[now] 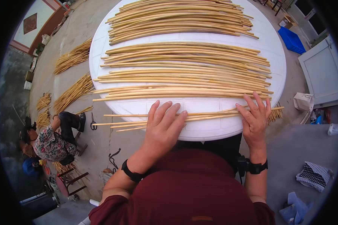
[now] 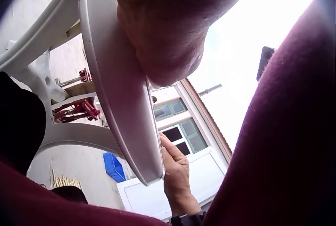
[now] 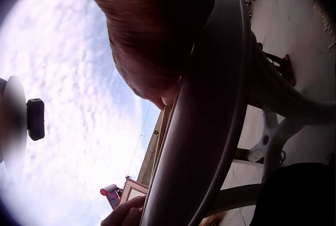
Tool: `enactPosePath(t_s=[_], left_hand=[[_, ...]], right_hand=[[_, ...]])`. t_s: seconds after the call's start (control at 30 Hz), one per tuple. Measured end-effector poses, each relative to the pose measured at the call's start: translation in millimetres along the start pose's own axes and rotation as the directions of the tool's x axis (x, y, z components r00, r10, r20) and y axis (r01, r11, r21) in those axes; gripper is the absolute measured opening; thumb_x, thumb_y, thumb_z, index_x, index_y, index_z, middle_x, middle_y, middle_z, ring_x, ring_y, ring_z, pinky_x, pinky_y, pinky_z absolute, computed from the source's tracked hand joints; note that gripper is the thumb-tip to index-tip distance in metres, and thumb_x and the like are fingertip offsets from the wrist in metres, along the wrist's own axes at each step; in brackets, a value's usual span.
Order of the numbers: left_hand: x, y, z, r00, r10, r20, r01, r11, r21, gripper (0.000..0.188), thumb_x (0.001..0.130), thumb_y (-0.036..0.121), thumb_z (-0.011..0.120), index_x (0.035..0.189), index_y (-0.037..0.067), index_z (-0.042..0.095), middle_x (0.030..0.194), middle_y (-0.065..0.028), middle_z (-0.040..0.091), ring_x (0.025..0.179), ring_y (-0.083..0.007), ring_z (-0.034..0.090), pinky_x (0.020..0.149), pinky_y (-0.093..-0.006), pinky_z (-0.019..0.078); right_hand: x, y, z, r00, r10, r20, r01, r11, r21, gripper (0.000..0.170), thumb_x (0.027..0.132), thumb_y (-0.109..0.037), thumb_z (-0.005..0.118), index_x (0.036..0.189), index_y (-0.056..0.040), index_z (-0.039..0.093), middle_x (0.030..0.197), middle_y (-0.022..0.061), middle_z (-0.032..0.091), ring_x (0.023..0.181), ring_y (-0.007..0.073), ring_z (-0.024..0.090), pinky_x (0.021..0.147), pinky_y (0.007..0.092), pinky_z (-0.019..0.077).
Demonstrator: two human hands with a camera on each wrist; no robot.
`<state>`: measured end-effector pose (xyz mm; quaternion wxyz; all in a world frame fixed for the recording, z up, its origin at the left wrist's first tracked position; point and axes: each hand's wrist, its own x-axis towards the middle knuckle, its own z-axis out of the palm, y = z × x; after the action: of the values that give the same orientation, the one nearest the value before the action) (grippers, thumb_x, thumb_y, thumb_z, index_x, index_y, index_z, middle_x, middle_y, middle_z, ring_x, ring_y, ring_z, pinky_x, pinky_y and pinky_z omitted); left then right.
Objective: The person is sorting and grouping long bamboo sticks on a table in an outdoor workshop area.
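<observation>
Several thin straw-coloured sticks lie across the near edge of the round white table, their left ends jutting past the rim. The left hand rests on them with its fingers spread. Over their right part lies the right hand, fingers extended, some fingertips reaching the nearest row of sticks. More sticks are laid out in rows farther back. In the left wrist view the right hand is at the table's rim; the right wrist view shows the right hand close up, its fingertips mostly hidden.
Bundles of sticks lie on the ground at the left, where a person in a flowered top sits near scissors. A blue crate stands at the back right, beside a white door panel. A patterned cloth is at the lower right.
</observation>
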<state>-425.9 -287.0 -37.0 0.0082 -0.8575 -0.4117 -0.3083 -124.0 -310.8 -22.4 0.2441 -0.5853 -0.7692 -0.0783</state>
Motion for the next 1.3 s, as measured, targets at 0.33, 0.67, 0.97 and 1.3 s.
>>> enactPosePath(t_s=[0.33,0.67,0.97,1.3], left_hand=[[29,-31,-1,0.989,-0.135,-0.069,0.142,0.983,0.113,0.028,0.073,0.002,0.076,0.099,0.008,0.067,0.099,-0.0071,0.063,0.098,-0.031,0.057,0.087,-0.0419,0.0464],[50,-37,-22,0.958,-0.042,0.283,0.016,0.995,0.093,0.025,0.074,0.006,0.075,0.095,0.007,0.061,0.089,-0.0081,0.057,0.09,-0.0295,0.056,0.079,-0.0425,0.0446],[65,-42,-28,0.92,0.064,0.386,-0.132,0.979,0.153,0.018,0.08,0.004,0.066,0.097,0.007,0.061,0.088,-0.0085,0.058,0.086,-0.0285,0.057,0.077,-0.0407,0.0462],[62,-57,-19,0.972,0.158,0.175,-0.171,0.983,0.061,0.026,0.077,0.004,0.07,0.103,0.009,0.068,0.094,-0.0054,0.064,0.083,-0.0247,0.061,0.07,-0.0371,0.0506]], right_hand=[[3,-41,23,0.997,-0.052,-0.059,0.062,0.98,0.19,0.02,0.087,-0.016,0.069,0.106,-0.0154,0.074,0.118,0.0017,0.07,0.118,0.0238,0.061,0.105,0.0469,0.0387],[2,-37,26,0.987,-0.01,-0.162,0.053,0.963,0.266,0.019,0.076,-0.008,0.069,0.092,-0.0159,0.074,0.104,-0.0023,0.071,0.095,0.0193,0.063,0.089,0.0377,0.0452],[3,-39,25,0.985,0.026,-0.172,0.019,0.966,0.256,0.019,0.076,-0.006,0.067,0.092,-0.0152,0.073,0.101,-0.0022,0.071,0.091,0.0187,0.064,0.086,0.0356,0.0452],[3,-39,24,0.982,0.025,-0.19,0.024,0.967,0.255,0.021,0.077,-0.006,0.069,0.095,-0.0145,0.073,0.099,-0.0012,0.071,0.088,0.0188,0.063,0.083,0.0352,0.0444]])
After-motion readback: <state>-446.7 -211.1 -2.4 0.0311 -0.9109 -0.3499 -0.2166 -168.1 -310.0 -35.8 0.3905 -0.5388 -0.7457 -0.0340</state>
